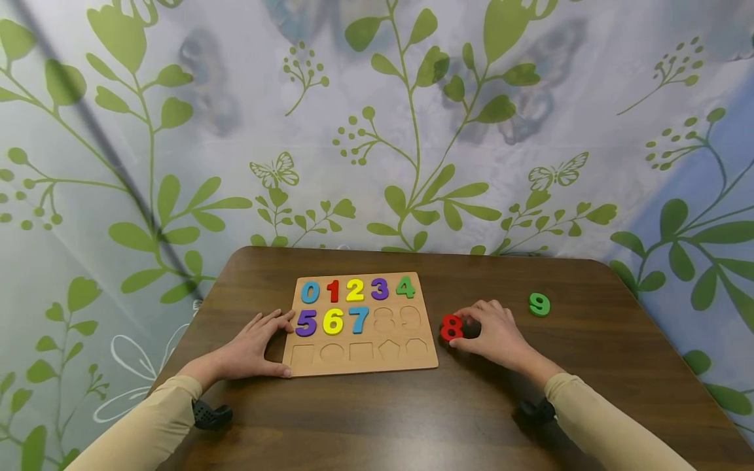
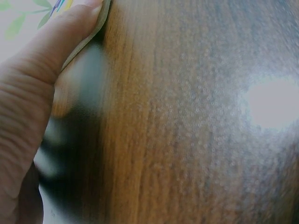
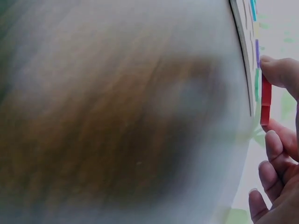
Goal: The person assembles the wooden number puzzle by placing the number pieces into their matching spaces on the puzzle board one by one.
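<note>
A wooden number puzzle board lies on the brown table, its numbers 0 to 7 seated in their places. Recesses shaped like 8 and 9 show bare wood, as does the bottom row of outlined shapes. At the board's left edge, my left hand rests with fingers spread, its thumb touching the lower corner. My right hand pinches a red number 8 between thumb and fingers, just right of the board. In the right wrist view the red 8 appears edge-on. A green number 9 lies farther right.
The table ends at a back edge against a curtain printed with green leaves and butterflies. Dark bands circle both wrists.
</note>
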{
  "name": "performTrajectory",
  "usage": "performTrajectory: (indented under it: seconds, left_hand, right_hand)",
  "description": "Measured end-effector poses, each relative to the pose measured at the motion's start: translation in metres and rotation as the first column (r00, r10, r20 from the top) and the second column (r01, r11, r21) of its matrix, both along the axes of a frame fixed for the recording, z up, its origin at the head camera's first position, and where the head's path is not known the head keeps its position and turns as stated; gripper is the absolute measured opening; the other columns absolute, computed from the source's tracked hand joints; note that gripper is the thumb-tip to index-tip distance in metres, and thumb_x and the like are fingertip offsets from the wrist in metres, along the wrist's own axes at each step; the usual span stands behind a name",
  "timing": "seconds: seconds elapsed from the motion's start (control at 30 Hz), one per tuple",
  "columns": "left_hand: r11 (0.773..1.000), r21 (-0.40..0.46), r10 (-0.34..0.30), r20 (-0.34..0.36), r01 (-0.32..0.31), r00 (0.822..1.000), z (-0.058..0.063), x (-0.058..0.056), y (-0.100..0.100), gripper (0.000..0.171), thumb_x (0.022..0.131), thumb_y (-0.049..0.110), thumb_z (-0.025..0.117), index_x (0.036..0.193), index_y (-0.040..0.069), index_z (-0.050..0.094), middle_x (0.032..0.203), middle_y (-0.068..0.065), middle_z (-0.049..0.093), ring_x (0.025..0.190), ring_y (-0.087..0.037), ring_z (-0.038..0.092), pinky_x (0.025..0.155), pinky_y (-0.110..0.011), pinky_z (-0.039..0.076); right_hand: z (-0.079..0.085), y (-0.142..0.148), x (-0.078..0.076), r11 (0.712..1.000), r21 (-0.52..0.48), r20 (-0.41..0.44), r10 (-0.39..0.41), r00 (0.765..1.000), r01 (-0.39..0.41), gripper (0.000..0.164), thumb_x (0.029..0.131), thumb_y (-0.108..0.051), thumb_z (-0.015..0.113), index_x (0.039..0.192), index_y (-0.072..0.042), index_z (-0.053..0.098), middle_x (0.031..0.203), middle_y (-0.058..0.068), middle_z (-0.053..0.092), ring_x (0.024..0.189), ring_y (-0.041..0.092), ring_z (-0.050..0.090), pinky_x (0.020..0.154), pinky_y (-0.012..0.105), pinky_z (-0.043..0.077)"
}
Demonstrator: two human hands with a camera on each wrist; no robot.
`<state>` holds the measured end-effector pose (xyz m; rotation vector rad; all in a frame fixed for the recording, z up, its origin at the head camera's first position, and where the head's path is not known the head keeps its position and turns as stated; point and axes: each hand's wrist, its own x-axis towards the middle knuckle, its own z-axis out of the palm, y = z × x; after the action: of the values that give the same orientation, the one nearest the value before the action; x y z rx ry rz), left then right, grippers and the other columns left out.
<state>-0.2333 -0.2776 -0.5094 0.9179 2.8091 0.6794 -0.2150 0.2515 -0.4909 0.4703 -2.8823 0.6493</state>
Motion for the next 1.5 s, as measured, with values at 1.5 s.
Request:
performTrajectory:
  seconds: [1.5]
  left_hand:
    - [1.0,0.004,-0.008,-0.009,0.008,1.0,0.0,0.001,0.001,0.081,0.073,0.075,0.076,0.127,0.02,0.052,0.164,-0.01,0.033,0.152,-0.043,0.021,0.119,-0.068,0.006]
  right_hand:
    - [0.01,-0.071,-0.041,0.991,0.03,-0.038,0.13,0.991,-0.129,0.058,0.074,-0.057,0.086,0.117,-0.021,0.073,0.093,-0.005,0.058,0.096,0.019,0.043,0.084,0.044,0.032]
